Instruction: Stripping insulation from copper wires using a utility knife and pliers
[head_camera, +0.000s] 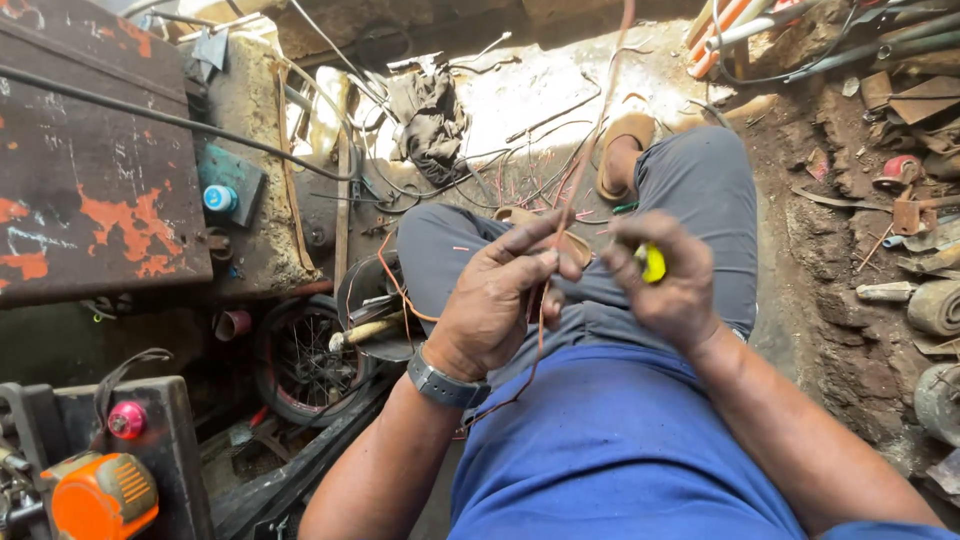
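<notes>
A seated person in a blue shirt and grey trousers looked down at 2 bare hands raised over the lap. The left hand (500, 295), with a dark watch (440, 382) on its wrist, had its grip closed: thumb and fingertips pinched together on a thin copper-coloured wire (580, 170). The wire ran up from that pinch toward the top of the view and also hung down past the wrist toward the shirt. The right hand (665, 285) sat just beside the left, fingers curled shut around a small yellow tool (652, 263), of which only a bit showed between the fingers. The wire passed between the 2 hands, touching the left; whether it touched the right could not be told. On the ground to the left lay an orange-patched black box (95, 160), a small spoked wheel (305, 360) and scattered cables.
</notes>
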